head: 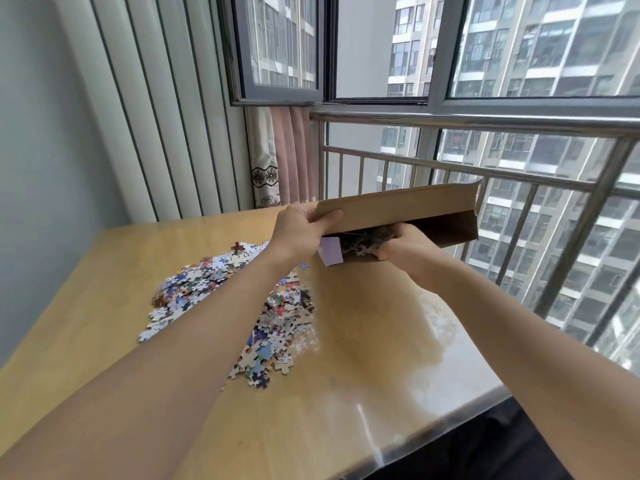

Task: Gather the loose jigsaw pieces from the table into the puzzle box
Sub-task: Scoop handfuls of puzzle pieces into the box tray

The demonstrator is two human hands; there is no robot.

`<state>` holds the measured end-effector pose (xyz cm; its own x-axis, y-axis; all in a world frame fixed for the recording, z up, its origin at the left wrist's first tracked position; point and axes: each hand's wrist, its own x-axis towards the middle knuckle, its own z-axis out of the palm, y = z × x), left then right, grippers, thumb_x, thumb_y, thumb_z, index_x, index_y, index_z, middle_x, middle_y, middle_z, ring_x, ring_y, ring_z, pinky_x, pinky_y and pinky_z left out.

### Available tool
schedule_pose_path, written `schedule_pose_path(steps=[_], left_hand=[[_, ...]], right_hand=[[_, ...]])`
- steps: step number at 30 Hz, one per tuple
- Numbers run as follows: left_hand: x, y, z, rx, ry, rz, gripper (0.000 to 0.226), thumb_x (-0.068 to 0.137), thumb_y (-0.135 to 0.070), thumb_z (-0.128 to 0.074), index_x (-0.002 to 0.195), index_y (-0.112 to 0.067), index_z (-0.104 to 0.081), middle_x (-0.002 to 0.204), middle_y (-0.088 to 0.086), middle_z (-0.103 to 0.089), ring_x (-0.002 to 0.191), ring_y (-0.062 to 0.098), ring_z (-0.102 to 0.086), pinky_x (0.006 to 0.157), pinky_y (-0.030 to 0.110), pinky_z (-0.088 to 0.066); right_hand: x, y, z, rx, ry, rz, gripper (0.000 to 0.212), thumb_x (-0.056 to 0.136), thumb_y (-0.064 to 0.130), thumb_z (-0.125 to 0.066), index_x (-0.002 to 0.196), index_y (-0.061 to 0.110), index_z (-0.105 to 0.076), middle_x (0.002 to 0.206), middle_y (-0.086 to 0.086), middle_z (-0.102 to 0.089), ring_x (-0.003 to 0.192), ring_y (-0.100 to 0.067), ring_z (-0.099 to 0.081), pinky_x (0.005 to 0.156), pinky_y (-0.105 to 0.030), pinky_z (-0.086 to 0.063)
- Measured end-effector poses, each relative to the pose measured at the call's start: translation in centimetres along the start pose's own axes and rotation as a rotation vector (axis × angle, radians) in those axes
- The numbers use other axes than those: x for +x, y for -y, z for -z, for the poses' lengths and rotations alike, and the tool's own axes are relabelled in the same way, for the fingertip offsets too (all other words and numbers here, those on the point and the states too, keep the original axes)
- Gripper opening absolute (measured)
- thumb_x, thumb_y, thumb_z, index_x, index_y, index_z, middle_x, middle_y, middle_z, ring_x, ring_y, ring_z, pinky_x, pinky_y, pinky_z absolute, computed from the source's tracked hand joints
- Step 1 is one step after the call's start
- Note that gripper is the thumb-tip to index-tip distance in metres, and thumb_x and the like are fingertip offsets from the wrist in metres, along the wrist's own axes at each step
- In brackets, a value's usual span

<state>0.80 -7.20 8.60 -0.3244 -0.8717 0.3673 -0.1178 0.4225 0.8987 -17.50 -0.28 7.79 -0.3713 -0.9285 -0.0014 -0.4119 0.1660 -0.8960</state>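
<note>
A brown cardboard puzzle box point(398, 209) is held above the far side of the wooden table point(346, 358), its open mouth facing me. My left hand point(301, 230) grips the box's upper flap at its left corner, thumb on top. My right hand point(405, 245) reaches into the opening with fingers curled round a clump of jigsaw pieces point(367, 245). A pale lilac inner flap point(330, 251) shows at the box's lower left. A big loose heap of jigsaw pieces point(194, 289) lies on the table, partly hidden by my left forearm.
A metal railing point(519, 174) and large windows run along the right and far sides. A pink curtain point(291, 157) hangs in the corner. Ribbed wall panels stand at the left. The table's near right edge point(450, 420) drops off to a dark area.
</note>
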Motion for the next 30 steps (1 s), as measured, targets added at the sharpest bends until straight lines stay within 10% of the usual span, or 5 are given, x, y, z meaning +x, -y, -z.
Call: schedule_pose_path(steps=[5,9,17,22,30], left_hand=[[0.2,-1.3,-0.3,-0.025,0.019,0.016,0.011,0.093,-0.030,-0.070,0.103,-0.028,-0.075,0.092,0.014,-0.071,0.078,0.023,-0.055,0.068,0.040,-0.060],[0.3,-1.6,-0.6,-0.010,0.029,-0.002,0.008,0.092,-0.033,-0.070,0.097,-0.030,-0.075,0.101,0.025,-0.071,0.080,0.021,-0.055,0.074,0.051,-0.059],[1.0,-2.1,0.5,-0.034,-0.048,-0.023,0.020,0.093,-0.025,-0.069,0.110,-0.017,-0.076,0.101,-0.008,-0.075,0.100,0.008,-0.069,0.102,0.032,-0.051],[2.0,-3.4,2.0,-0.140,-0.073,-0.016,0.013,0.096,-0.024,-0.066,0.103,-0.019,-0.075,0.102,-0.004,-0.076,0.101,0.012,-0.069,0.102,0.033,-0.051],[4.4,-8.0,3.2,-0.112,-0.100,-0.085,0.022,0.102,-0.041,-0.051,0.096,-0.021,-0.061,0.087,-0.007,-0.069,0.072,0.000,-0.065,0.065,0.018,-0.048]], right_hand=[[0.7,0.9,1.9,-0.080,-0.081,0.095,0.048,0.081,-0.012,-0.065,0.126,0.004,-0.064,0.111,-0.010,-0.068,0.108,-0.031,-0.063,0.097,-0.046,-0.055],[0.8,0.7,3.3,-0.319,-0.117,0.172,0.045,0.083,0.003,-0.072,0.127,0.012,-0.067,0.105,-0.007,-0.067,0.088,-0.024,-0.061,0.067,-0.031,-0.050],[-0.3,1.5,5.6,-0.844,0.064,0.438,0.038,0.087,0.043,-0.074,0.122,0.029,-0.071,0.098,0.003,-0.072,0.081,-0.018,-0.064,0.065,-0.032,-0.050],[0.5,1.2,5.9,-0.996,-0.112,0.585,0.016,0.094,0.027,-0.069,0.108,0.023,-0.075,0.106,-0.001,-0.074,0.093,-0.029,-0.067,0.079,-0.041,-0.056],[0.8,7.6,9.2,-0.857,-0.425,0.869,0.007,0.089,0.022,-0.075,0.086,0.017,-0.077,0.084,0.000,-0.075,0.072,-0.022,-0.063,0.064,-0.037,-0.053]])
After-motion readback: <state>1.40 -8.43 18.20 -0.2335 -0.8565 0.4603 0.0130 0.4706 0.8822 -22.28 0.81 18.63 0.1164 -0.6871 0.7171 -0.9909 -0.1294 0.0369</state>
